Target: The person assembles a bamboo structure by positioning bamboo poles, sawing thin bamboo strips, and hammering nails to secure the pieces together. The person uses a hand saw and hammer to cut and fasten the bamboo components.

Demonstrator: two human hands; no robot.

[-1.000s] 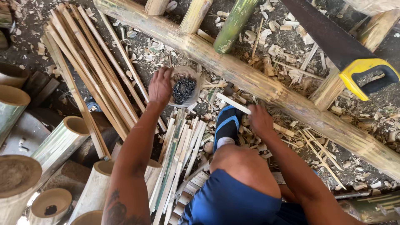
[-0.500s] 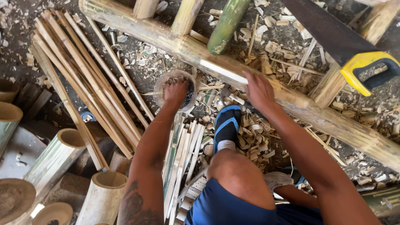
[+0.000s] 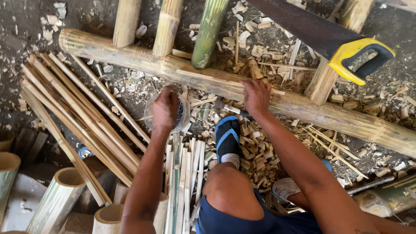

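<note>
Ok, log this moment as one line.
left hand: in small bowl | right hand: on bamboo pole | saw: resting, untouched

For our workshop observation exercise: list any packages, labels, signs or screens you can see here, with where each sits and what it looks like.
Small round clear plastic container: on the ground below the long bamboo pole, under the left hand; dark contents.
No labels, signs or screens visible.
</note>
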